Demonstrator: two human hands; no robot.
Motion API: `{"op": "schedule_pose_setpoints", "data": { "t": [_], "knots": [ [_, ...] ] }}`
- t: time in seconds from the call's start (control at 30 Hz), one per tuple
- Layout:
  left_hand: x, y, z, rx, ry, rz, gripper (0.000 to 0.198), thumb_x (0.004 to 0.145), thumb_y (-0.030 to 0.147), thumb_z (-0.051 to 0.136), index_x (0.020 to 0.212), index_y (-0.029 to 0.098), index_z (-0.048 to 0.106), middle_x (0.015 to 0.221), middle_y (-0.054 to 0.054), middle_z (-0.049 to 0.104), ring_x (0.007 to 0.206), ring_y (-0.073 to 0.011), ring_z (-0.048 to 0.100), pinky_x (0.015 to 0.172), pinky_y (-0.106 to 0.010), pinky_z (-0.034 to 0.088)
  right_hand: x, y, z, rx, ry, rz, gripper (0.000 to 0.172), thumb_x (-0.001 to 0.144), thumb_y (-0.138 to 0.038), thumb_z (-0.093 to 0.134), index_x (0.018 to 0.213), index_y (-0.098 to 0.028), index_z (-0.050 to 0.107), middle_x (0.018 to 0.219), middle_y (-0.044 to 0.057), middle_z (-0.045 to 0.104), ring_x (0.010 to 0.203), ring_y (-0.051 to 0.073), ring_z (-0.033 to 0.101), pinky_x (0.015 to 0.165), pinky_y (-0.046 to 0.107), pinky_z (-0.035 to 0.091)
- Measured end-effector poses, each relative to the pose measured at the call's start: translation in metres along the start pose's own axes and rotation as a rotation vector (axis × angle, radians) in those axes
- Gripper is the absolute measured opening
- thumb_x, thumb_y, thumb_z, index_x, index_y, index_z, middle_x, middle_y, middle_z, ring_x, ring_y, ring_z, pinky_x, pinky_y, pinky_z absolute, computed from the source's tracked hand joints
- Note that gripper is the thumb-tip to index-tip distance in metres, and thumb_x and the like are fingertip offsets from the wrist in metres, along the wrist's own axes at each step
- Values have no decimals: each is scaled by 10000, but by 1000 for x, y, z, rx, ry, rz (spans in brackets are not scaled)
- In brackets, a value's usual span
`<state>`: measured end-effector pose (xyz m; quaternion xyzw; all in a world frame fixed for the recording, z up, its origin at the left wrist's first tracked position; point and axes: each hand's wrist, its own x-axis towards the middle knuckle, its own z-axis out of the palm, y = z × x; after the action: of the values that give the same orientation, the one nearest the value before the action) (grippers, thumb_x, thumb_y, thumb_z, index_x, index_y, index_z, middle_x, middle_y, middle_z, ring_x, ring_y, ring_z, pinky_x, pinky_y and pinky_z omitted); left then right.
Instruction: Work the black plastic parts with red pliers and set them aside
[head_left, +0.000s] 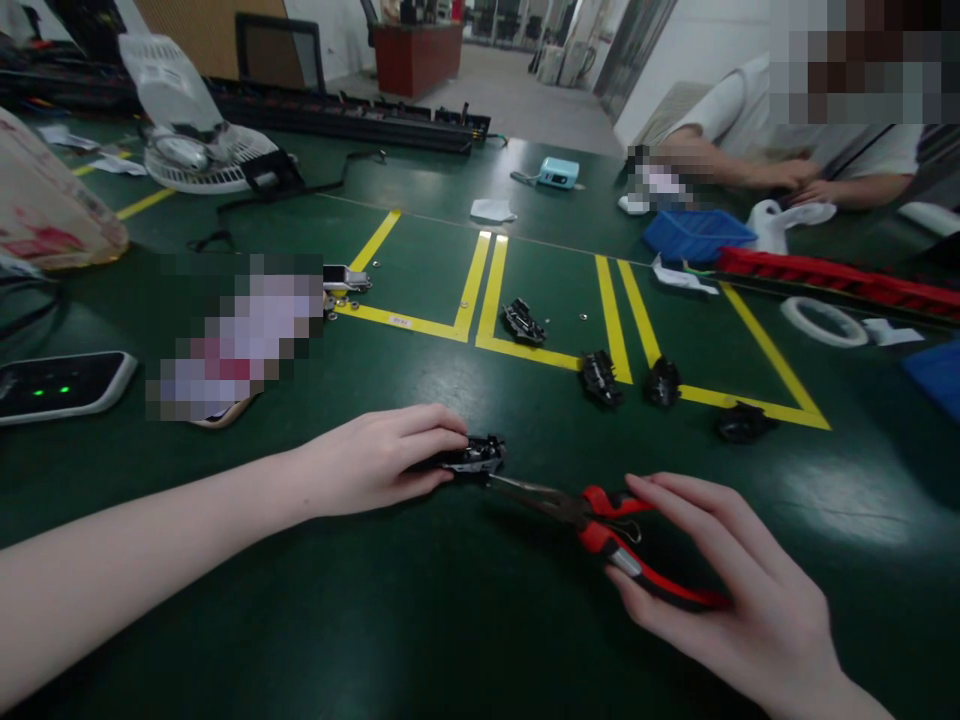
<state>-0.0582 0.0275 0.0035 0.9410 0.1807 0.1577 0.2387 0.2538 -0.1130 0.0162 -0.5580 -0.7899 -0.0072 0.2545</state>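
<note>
My left hand (394, 455) grips a small black mechanical part (482, 454) against the green tabletop, its fingers covering the part's left end. In my right hand (739, 590) are long-nose pliers (600, 520) with red and black handles. The tips of the pliers reach to the lower right edge of the part; whether the jaws pinch it I cannot tell. Similar black parts lie beyond my hands: one (523, 322) inside a yellow-taped area, others (600, 377), (663, 382) on the tape lines, and another black part (744, 423) farther right.
Left of my hands lie a blurred-out phone-like object (247, 345) and a black device (64, 388) with green lights. A white fan (187, 130) stands behind. At right are a tape roll (823, 322), a blue tray (697, 236) and a red strip (832, 280); a co-worker (810, 150) sits beyond.
</note>
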Motion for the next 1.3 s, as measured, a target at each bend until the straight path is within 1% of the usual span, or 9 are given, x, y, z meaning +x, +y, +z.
{"op": "schedule_pose_setpoints", "data": {
  "t": [0.13,0.3,0.37,0.47,0.63,0.73,1.0,1.17,1.3],
  "knots": [
    [1,-1,0,2,1,20,273,956,173,527,1226,156,566,1296,-110,579,1126,-196,626,949,-340,578,2,-3,1,-26,5,8,533,856,-364,644,1369,-300,513,1170,97,618,970,282,666,845,464,575],
    [0,-2,2,20,15,47,239,967,177,511,1196,149,574,1292,-109,579,1117,-198,632,942,-331,579,4,3,3,-36,14,66,484,865,-346,633,1337,-297,533,1161,98,611,987,286,662,830,458,579],
    [0,-3,3,14,21,34,201,970,191,509,1151,148,586,1285,-102,580,1077,-188,649,924,-317,588,4,5,2,-37,16,74,487,862,-339,642,1335,-299,534,1159,97,609,1001,289,657,838,466,579],
    [0,-2,4,-6,31,-5,175,968,198,514,1117,145,588,1278,-96,576,1035,-176,662,900,-311,600,4,5,2,-32,27,41,533,853,-318,661,1364,-310,512,1164,97,608,1004,289,653,844,472,578],
    [0,5,5,-69,44,-85,178,955,175,521,1119,152,587,1291,-90,550,1058,-176,649,886,-308,606,4,-1,-1,-53,40,2,634,845,-311,670,1438,-365,450,1177,85,620,977,295,668,815,478,580],
    [0,8,6,-86,41,-114,178,952,170,520,1114,155,591,1291,-86,542,1068,-180,637,889,-314,602,4,-2,-2,-86,59,-11,658,836,-302,682,1447,-364,445,1177,84,622,986,297,670,827,477,577],
    [1,6,7,-21,57,-50,177,945,144,517,1107,160,587,1245,-83,576,1084,-189,614,922,-342,569,5,-3,1,-70,30,79,494,842,-336,673,1321,-285,562,1152,87,634,992,269,672,852,431,575],
    [1,5,7,14,44,-11,176,944,127,523,1111,158,569,1255,-87,572,1102,-191,599,932,-339,544,7,-6,4,-31,3,97,466,846,-332,676,1295,-267,571,1158,80,630,995,243,670,855,400,583],
    [1,4,8,27,50,5,185,938,113,523,1111,160,573,1241,-82,581,1086,-186,601,939,-336,530,7,-8,3,-45,-6,102,457,849,-338,672,1291,-272,573,1152,82,632,986,250,675,845,413,585]
  ]
}}
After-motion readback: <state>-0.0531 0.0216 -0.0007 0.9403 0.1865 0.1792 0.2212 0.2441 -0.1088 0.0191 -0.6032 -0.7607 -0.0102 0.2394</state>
